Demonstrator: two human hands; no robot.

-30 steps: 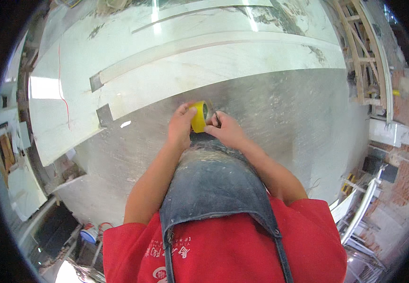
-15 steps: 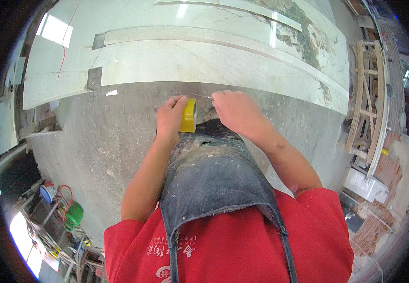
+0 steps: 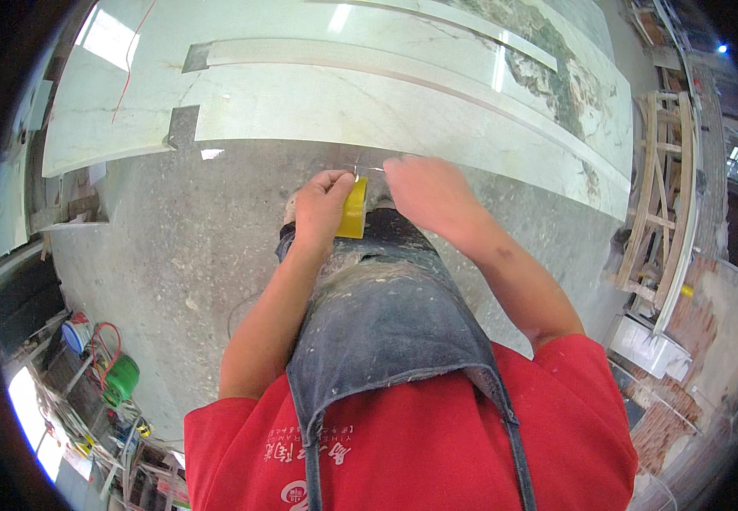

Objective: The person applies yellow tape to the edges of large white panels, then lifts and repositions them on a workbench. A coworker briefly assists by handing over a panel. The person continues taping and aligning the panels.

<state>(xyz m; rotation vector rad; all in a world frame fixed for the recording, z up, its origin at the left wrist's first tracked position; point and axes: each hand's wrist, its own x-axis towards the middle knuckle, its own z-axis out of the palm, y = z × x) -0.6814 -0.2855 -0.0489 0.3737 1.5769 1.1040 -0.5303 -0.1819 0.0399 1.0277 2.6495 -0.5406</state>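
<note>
My left hand (image 3: 321,206) is closed on a roll of yellow tape (image 3: 353,215), thumb and fingers pinching at its upper edge. To the right of it, my right hand (image 3: 428,192) is closed, with its fingertips pressed together. A thin, clear, shiny strip (image 3: 372,169) shows in the gap between the two hands and looks like the tape's pulled-out end; its exact course is hard to make out. Both hands are in front of my dusty dark apron (image 3: 381,311), just short of the near edge of a pale marbled slab (image 3: 301,119).
Long narrow strips (image 3: 335,58) lie on the slab. Grey, speckled floor (image 3: 164,247) spreads beneath my arms. At the right stands a wooden frame (image 3: 663,196). A green container (image 3: 120,380) and clutter occupy the lower left. A red cord (image 3: 134,43) lies across the slab.
My left hand has shifted right with the tape roll, narrowing the gap to my right hand. The slab sits slightly higher and further right in view. My right hand has barely moved.
</note>
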